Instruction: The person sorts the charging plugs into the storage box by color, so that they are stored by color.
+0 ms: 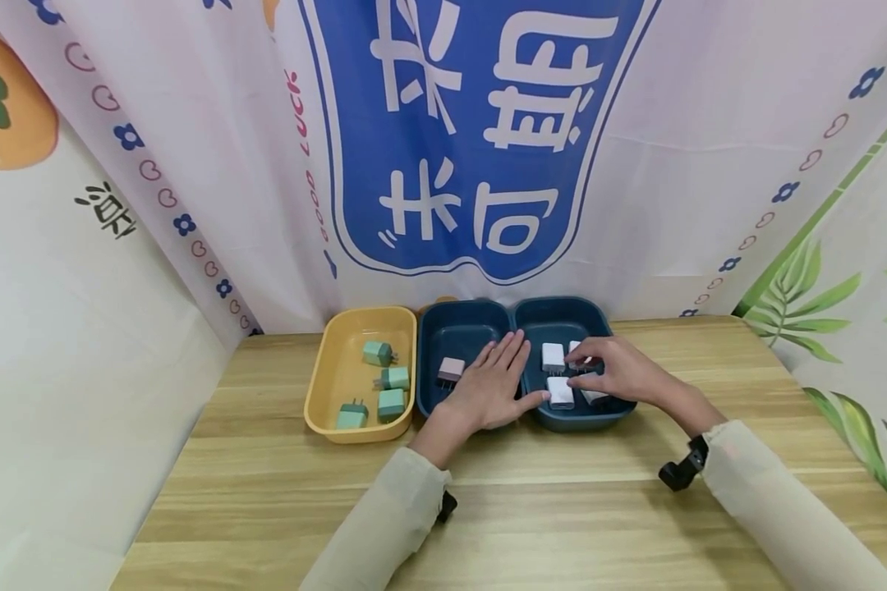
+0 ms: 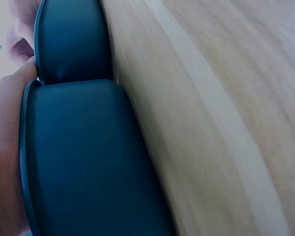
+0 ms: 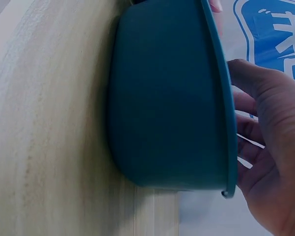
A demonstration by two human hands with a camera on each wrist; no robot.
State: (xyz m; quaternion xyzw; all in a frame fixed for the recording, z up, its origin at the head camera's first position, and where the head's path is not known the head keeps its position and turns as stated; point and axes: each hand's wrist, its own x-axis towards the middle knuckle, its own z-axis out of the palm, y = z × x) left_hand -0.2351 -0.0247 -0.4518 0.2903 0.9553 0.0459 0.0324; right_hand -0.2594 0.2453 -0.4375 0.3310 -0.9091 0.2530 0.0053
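Observation:
My left hand (image 1: 488, 390) lies with straight fingers across the middle dark blue tray (image 1: 461, 316). Its thumb reaches over the rim toward the right dark blue tray (image 1: 562, 308). A pink plug-in charger (image 1: 452, 369) sits in the middle tray, left of that hand. Over the right tray is my right hand (image 1: 624, 373), thumb and index finger apart, their tips close to several white chargers, among them a near one (image 1: 560, 392) and a far one (image 1: 553, 357). Other white chargers are partly hidden beneath this hand. The right wrist view shows its fingers (image 3: 250, 130) loosely bent past the tray rim.
Left of the blue trays stands a yellow tray (image 1: 325, 377) with several green chargers (image 1: 392, 404). All three trays sit side by side near the back of the wooden table (image 1: 532, 517). A printed curtain (image 1: 266, 205) hangs right behind them.

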